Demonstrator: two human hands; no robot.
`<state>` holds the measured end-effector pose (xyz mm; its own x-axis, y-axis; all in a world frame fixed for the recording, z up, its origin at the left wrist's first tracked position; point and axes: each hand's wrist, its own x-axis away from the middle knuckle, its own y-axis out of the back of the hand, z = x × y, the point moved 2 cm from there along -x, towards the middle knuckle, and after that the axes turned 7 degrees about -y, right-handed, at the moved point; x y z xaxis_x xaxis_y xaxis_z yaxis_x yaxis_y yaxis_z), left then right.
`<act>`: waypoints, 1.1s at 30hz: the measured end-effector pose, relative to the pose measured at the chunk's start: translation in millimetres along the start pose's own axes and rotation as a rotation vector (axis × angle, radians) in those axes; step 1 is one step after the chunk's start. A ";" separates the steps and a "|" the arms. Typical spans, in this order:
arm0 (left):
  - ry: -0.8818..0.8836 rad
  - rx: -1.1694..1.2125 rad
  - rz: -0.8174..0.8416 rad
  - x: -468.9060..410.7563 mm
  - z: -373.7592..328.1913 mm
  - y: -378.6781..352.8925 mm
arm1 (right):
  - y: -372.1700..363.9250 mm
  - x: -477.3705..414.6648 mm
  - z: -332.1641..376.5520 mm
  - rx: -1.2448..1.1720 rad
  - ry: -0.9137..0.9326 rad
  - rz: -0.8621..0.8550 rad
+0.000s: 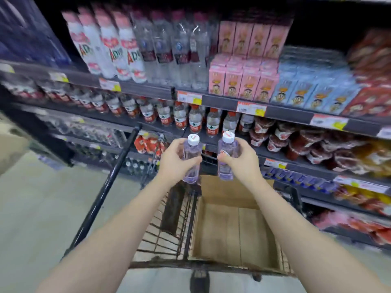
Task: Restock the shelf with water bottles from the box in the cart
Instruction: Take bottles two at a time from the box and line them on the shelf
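Each hand holds one small clear water bottle upright above the cart. My left hand (176,160) grips the left bottle (192,154) around its middle; its cap is white. My right hand (243,160) grips the right bottle (226,152), also white-capped. Below them the open cardboard box (230,225) sits in the wire cart (165,235); its visible floor is bare. Straight ahead, the second shelf (211,137) carries a row of small red-labelled water bottles (195,119).
The cart's black handle bar (110,182) slants up on the left. The top shelf holds tall bottles (165,47) and pink and blue drink cartons (243,81). Red tubs (281,134) fill the shelf to the right. Pale floor (42,208) lies to the left.
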<state>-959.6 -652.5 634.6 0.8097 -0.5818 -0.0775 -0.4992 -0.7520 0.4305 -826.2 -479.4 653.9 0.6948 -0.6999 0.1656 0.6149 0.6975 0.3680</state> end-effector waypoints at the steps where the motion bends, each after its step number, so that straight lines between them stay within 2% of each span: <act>1: -0.010 -0.008 -0.016 3.5 -12.6 12.3 | -0.2 7.7 16.7 -0.003 0.035 0.018; 10: -0.088 0.053 -0.175 68.5 -102.0 126.2 | -9.1 78.4 137.7 -0.015 0.237 0.127; 19: -0.163 0.002 -0.410 132.4 -160.5 266.0 | -56.9 145.4 257.9 -0.035 0.427 0.230; 26: -0.181 -0.024 -0.574 146.2 -161.6 395.7 | -141.4 173.2 349.4 -0.069 0.561 0.310; 33: -0.233 -0.060 -0.584 118.1 -124.5 543.0 | -268.1 185.8 428.7 -0.040 0.601 0.355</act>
<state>-1096.6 -1091.0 971.1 0.8516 -0.1375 -0.5058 0.0289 -0.9512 0.3072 -1021.9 -862.4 978.3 0.9352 -0.2302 -0.2693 0.3175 0.8817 0.3491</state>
